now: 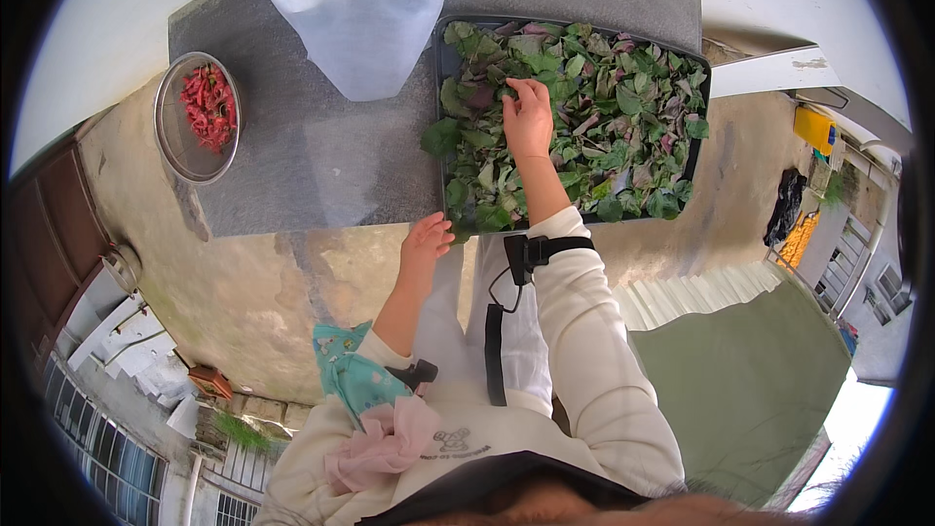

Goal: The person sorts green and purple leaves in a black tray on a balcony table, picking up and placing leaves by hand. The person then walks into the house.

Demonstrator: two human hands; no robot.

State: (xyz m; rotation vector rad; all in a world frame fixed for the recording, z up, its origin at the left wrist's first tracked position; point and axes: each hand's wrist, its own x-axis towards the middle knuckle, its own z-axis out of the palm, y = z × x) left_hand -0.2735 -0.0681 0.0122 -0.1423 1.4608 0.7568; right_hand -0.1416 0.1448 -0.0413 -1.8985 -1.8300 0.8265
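A dark rectangular tray (439, 153) lies on the grey stone slab, spread with green and purplish leaves (628, 98). Over the tray's left half my right hand (529, 117) reaches down, fingertips at the leaves with thumb and forefinger slightly apart; whether a leaf is between them I cannot tell. My left hand (426, 237) is near the tray's front left corner, fingers spread and slightly bent, with nothing seen in it. Some leaves hang over the tray's left and front rims.
A round metal sieve (169, 139) with red chili peppers (210, 106) stands at the slab's left end. A whitish translucent sheet (365, 29) lies on the grey stone slab (292, 161), left of the tray. A white board (778, 73) stands beyond the slab's right end.
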